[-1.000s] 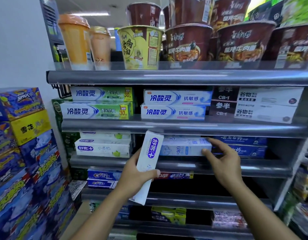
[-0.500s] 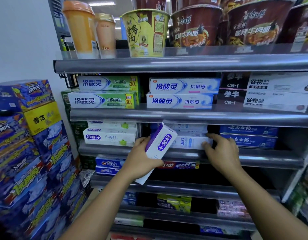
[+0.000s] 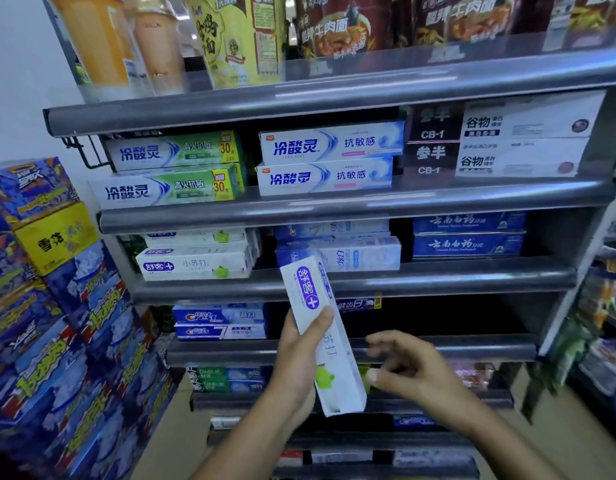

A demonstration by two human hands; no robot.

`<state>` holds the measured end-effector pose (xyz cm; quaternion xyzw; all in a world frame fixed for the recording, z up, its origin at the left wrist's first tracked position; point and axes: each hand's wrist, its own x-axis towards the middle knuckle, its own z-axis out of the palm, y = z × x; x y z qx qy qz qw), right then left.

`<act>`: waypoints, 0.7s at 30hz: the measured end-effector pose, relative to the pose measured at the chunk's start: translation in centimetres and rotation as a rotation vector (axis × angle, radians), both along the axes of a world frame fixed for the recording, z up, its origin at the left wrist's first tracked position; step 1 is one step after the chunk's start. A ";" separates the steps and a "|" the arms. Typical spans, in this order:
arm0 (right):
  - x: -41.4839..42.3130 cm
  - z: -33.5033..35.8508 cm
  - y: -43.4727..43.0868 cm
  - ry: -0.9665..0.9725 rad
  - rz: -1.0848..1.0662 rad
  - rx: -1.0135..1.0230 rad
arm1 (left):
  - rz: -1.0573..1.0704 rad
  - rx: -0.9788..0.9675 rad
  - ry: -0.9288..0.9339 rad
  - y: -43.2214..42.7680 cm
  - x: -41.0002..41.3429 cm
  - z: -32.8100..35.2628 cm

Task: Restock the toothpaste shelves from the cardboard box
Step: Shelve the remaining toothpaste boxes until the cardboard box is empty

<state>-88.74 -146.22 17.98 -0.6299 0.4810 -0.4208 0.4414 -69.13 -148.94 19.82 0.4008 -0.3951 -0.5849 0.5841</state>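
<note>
Head cam, mid-restock. My left hand (image 3: 296, 368) is gripping one white toothpaste box (image 3: 311, 299) with the purple logo, thumb across the front, fingers round the back. It's up in the air in front of the shelves, top end leaning toward 11 o'clock, not on any shelf yet. My right hand (image 3: 414, 372) is just beside its bottom end at about 3 o'clock, fingers loose and spread, holding nothing (bit blurry though).

Where it goes, I reckon: the matching stack (image 3: 195, 263) with the same logo sits at 10 o'clock from the box, at the left end of the middle shelf (image 3: 438, 276). Beside that stack are pale blue boxes (image 3: 365, 254), then dark blue boxes (image 3: 469, 233) at 2 o'clock.

Progress-wise I'd say somewhere in the middle. The upper two toothpaste rows look stocked, this one box isn't placed, and the lower shelf (image 3: 438, 351) only shows a couple of blue boxes (image 3: 220, 322) at its left end with a long dark stretch beside them, so that probably wants filling. Can't see the cardboard box from here, so no clue how much is left in it.
</note>
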 end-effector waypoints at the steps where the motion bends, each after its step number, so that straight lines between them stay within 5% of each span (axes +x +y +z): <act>1: -0.2 -0.7 0.5 -0.014 0.033 0.045 | -0.011 0.022 0.042 0.2 -1.0 -0.3; 5: -2.0 -3.0 1.8 -0.137 -0.003 0.123 | -0.072 0.089 0.158 1.0 -4.8 -1.6; 12: -11.2 -5.1 3.2 -0.221 -0.202 0.077 | -0.111 0.057 0.102 -0.7 -8.1 -4.2; 21: -20.1 -8.1 -1.4 -0.146 -0.634 -0.059 | -0.039 -0.081 -0.530 -3.9 -13.3 -7.0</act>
